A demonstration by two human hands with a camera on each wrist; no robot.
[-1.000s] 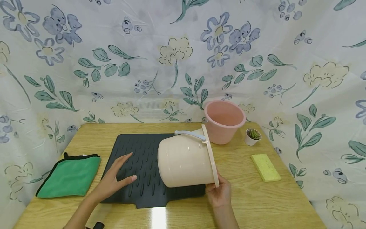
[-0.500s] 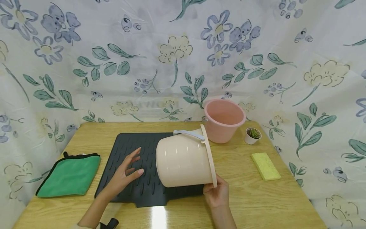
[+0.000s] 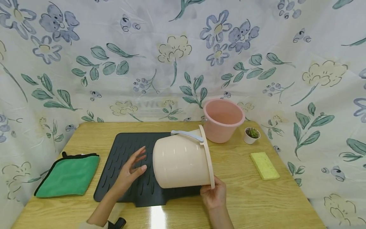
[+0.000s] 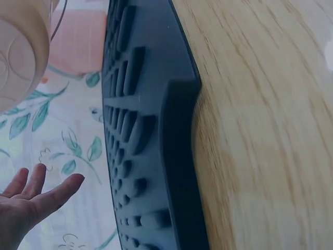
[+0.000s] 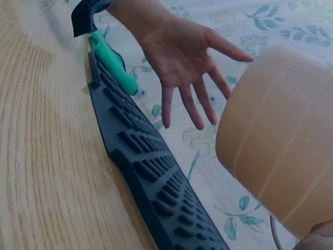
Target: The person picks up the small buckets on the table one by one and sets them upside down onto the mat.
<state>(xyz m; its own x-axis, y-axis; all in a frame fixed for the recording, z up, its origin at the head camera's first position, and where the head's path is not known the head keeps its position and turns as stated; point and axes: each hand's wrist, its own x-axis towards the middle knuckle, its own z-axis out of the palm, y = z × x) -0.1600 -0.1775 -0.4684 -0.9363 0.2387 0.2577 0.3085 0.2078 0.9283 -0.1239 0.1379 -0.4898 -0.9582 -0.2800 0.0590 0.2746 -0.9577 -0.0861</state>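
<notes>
A cream bucket (image 3: 181,162) lies tipped on its side in the air over a dark ridged drying mat (image 3: 123,159), its mouth facing right and its pale blue handle (image 3: 187,133) folded along the upper side. My right hand (image 3: 214,192) grips the bucket's rim from below. My left hand (image 3: 130,171) is apart from the bucket, just left of its base, with fingers spread. In the right wrist view that left hand (image 5: 182,54) shows its palm and straight fingers near the bucket base. The left wrist view catches the bucket's base (image 4: 18,57) at upper left.
A pink bucket (image 3: 220,133) stands upright at the back right, beside a small potted succulent (image 3: 252,135). A yellow sponge (image 3: 265,166) lies at the right. On the left lies a folded green cloth (image 3: 68,176) with black edging. A floral curtain (image 3: 154,79) hangs behind the table.
My left hand has moved right, closer to the bucket's base. The cream bucket, in my right hand, has shifted slightly left.
</notes>
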